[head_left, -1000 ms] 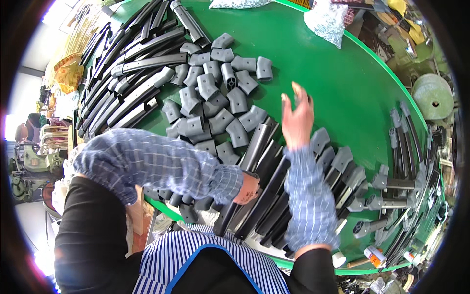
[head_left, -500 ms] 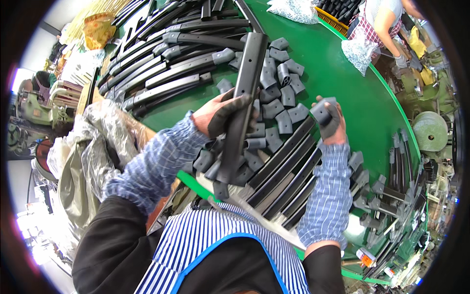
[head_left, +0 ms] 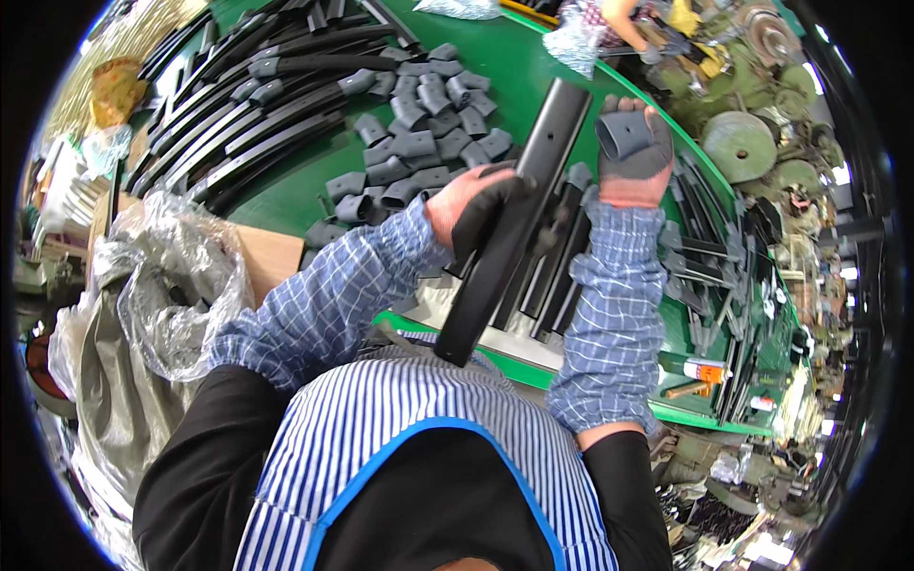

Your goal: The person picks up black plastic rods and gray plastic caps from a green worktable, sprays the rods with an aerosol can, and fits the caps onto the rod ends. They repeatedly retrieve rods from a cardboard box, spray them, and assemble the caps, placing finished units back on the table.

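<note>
My left hand (head_left: 479,207) wears a dark-palmed glove and is closed round the middle of a black, slightly curved bar (head_left: 487,281). The bar slants, its upper end leaning right and its lower end close to my apron. To the right, my right hand (head_left: 640,169) holds a short grey plastic sleeve (head_left: 624,135) in its palm, the hollow end showing. The sleeve is apart from the bar's upper end. Behind the bar, more black bars (head_left: 550,285) lie side by side near the table's front edge, partly hidden by it.
Several grey sleeves (head_left: 415,145) lie heaped on the green table (head_left: 519,57). Many curved bars (head_left: 286,114) are stacked beyond at left. Bars with fitted sleeves (head_left: 705,249), a spray can (head_left: 705,369) and plastic wrapping (head_left: 176,285) lie around. Another person's arm (head_left: 624,24) shows at far right.
The view has swung to the right, so the table's things sit further left. The bar in my left hand now leans more to the right. My right hand still holds the sleeve, its hollow end now showing.
</note>
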### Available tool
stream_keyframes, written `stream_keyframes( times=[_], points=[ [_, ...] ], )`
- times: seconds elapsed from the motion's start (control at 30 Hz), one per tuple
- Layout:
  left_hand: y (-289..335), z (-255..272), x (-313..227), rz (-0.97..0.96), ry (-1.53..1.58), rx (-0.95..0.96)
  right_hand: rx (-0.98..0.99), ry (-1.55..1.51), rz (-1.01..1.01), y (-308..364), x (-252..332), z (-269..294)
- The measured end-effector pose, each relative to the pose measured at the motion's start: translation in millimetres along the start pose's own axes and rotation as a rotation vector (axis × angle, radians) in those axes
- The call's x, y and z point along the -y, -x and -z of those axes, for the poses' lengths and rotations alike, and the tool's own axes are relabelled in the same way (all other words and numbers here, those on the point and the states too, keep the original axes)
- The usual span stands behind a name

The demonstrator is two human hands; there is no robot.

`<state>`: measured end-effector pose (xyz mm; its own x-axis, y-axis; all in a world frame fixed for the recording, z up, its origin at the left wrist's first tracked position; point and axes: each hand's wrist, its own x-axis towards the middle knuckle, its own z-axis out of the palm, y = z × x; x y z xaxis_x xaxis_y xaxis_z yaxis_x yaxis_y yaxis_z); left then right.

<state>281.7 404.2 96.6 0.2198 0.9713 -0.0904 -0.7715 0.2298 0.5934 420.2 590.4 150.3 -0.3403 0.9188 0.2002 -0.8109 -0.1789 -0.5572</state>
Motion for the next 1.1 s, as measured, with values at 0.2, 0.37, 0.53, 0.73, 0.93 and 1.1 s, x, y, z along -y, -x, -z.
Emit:
stream_keyframes(
  times=[0.2, 0.37, 0.53, 0.73, 0.93, 1.1],
  points=[
    [8.9, -39.4, 27.3, -0.046, -0.174, 0.030, 0.091, 0.063, 0.163, 12.2, 9.1, -26.7],
    [15.3, -46.0, 37.9, -0.052, -0.556, -0.126, 0.132, -0.057, -0.412, 9.2, 17.8, -21.5],
    [23.6, -46.5, 44.4, 0.080, -0.193, -0.159, 0.195, 0.015, -0.499, 8.4, 10.5, -8.2],
    [23.5, -43.7, 47.1, -0.019, -0.409, -0.240, 0.219, 0.081, -0.358, 26.0, -2.9, -5.0],
    [8.7, -33.7, 51.8, 0.058, -0.224, -0.177, 0.144, 0.021, -0.490, 20.4, -1.9, 17.9],
    [-26.0, 0.8, 54.6, -0.105, -1.236, -0.046, -0.268, 0.003, -0.472, 57.8, -8.9, 41.1]
  ],
)
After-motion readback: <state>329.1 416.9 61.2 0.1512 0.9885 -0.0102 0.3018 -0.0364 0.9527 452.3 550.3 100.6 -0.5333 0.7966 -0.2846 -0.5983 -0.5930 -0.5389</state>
